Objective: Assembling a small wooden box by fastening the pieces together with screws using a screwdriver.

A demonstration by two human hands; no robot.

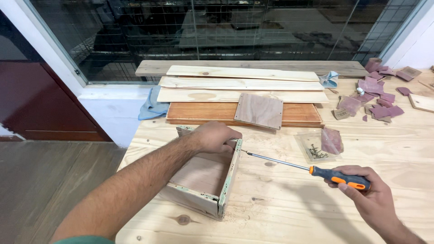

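From the head camera, the left hand (213, 137) presses down on the far corner of a small wooden box (205, 180) on the wooden table (289, 203). The right hand (368, 192) grips the orange handle of a screwdriver (307, 168). Its tip touches the box's corner, maybe at a screw. The box looks stiff and light, so hold its walls. A bag of screws (316, 151) lies near.

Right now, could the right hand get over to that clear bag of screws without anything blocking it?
Probably yes. The right hand grips the screwdriver, and the bag of screws lies just beyond its shaft on bare table. Only the screwdriver occupies the hand.
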